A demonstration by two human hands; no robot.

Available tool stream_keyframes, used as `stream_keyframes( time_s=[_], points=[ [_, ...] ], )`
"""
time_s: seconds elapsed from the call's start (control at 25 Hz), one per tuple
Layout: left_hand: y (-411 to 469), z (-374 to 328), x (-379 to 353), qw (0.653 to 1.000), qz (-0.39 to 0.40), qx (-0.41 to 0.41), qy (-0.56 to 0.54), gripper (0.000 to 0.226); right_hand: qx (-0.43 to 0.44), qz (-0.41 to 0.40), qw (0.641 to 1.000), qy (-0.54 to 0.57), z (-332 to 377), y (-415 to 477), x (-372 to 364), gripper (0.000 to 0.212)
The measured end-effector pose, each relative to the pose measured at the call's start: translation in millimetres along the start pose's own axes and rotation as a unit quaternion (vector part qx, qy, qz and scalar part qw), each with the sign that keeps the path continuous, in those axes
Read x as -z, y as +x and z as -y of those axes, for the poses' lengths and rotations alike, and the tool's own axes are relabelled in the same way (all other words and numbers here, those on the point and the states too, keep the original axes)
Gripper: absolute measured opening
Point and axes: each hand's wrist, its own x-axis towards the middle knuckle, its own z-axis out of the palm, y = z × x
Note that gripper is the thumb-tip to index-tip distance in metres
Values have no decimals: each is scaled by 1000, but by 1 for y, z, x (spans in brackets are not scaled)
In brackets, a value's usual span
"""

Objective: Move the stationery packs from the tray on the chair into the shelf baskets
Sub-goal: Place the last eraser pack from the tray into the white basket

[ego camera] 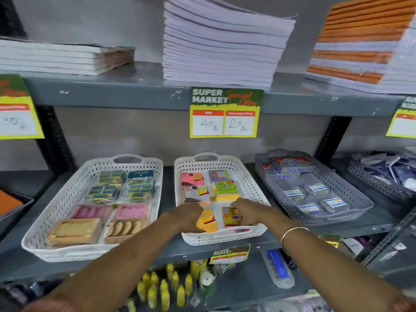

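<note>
Grey shelf (144, 95): at the middle basket's (247, 176) 6 o'clock, left hand (186, 216) and right hand (246, 210) rest on separate packs, grip unclear; crowded packs (225, 188) may ride up.

I log: shelf (135, 95), grey painted metal, matt, chipped. Middle basket (252, 176), white perforated plastic, smooth. Right basket (351, 194), translucent grey plastic. Sticky-note packs (225, 190), paper under glossy film. Notebook stack (220, 48), matt paper. Price card (225, 113), printed paper. Bangle (292, 233), shiny metal.

Shelf above (135, 95) caps reach; basket rim (225, 238) blocks front.
</note>
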Motion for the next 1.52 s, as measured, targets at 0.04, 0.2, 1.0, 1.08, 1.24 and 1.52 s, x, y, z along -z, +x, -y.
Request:
stream_keyframes(
  time_s=[0.04,0.2,1.0,1.08,1.24,1.52],
  points=[
    [5,-1,-4,1000,16,9,2,60,4,11,1000,-13,-2,3,-2,54],
    [14,-8,-7,999,35,34,6,51,34,20,999,-31,-10,9,-2,54],
    [63,-103,66,978,-207,19,-15,44,-41,-219,957,183,-135,-69,69,44],
    [91,-148,78,974,-222,-7,-39,38,-77,-201,965,148,-187,-87,68,36],
    [149,-229,83,982,-180,-21,-43,34,-93,-128,986,61,-275,-110,44,41],
    [193,-283,53,999,-32,38,-11,33,-34,-58,998,5,-339,-86,-3,54]
  ],
)
